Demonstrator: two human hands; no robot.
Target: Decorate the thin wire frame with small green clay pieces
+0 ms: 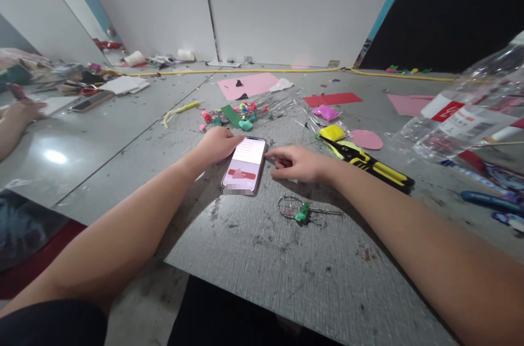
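A lit smartphone (242, 171) is in front of me at the tabletop, its screen facing up. My left hand (219, 144) grips its upper left edge, with the fingers folded and partly out of sight. Just off the phone's right edge is my right hand (295, 163), its index finger towards the phone and its thumb apart from the loosely bent fingers. Nothing shows in that hand. Nearer to me lies a small twisted-wire racket shape (290, 207) with green clay (302, 212) at its neck.
Yellow-and-black pliers (368, 165) lie right of my right hand, near yellow clay (332, 132) and purple clay (326, 112). Wire stems (278, 106) and pink paper (248, 85) lie beyond the phone. A plastic bottle (466, 111) is at right. Another person's hand (22, 108) is far left.
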